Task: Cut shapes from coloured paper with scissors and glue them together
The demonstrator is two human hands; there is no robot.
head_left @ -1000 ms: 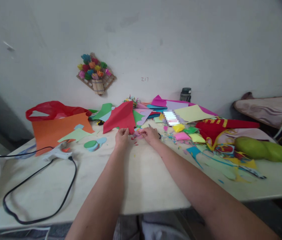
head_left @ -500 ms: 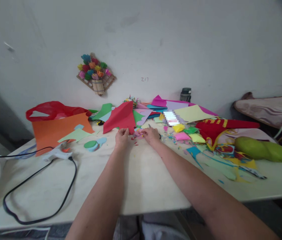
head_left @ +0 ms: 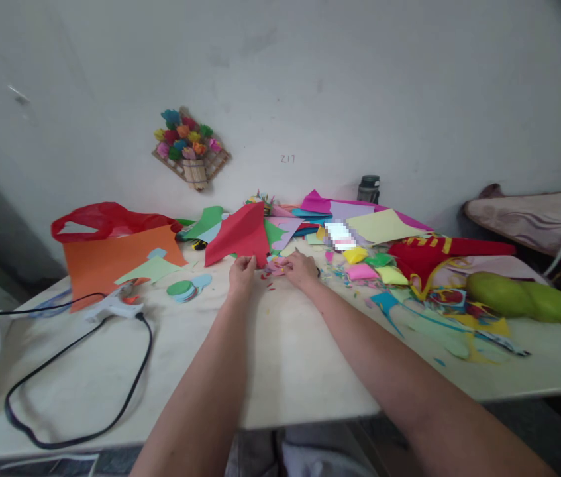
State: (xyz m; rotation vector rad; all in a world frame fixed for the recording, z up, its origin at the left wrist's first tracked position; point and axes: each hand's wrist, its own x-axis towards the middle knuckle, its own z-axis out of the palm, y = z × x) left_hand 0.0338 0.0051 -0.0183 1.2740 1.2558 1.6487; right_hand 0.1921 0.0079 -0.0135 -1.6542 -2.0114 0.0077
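My left hand (head_left: 242,273) is closed in a pinch at the lower edge of a sheet of red paper (head_left: 240,232), which stands tilted behind the fingers. To the right of it, my right hand (head_left: 302,268) rests low over the table, its fingers bent toward small pink paper pieces (head_left: 275,266). A dark loop shows at that hand's outer side, apparently the handle of scissors (head_left: 318,271); the rest is mostly covered by the hand. Tiny red scraps (head_left: 271,288) lie between my hands.
Orange paper (head_left: 96,258), green and blue paper circles (head_left: 181,289) and a white power strip with black cable (head_left: 116,305) lie left. Right are a phone (head_left: 340,236), folded paper packets (head_left: 362,271), a red cloth item (head_left: 416,262) and green fruit (head_left: 518,297). A bottle (head_left: 368,189) stands behind.
My right hand has shifted very slightly, and the thin pointed tip seen above it before is now less visible. My left hand and the red paper stay almost still.
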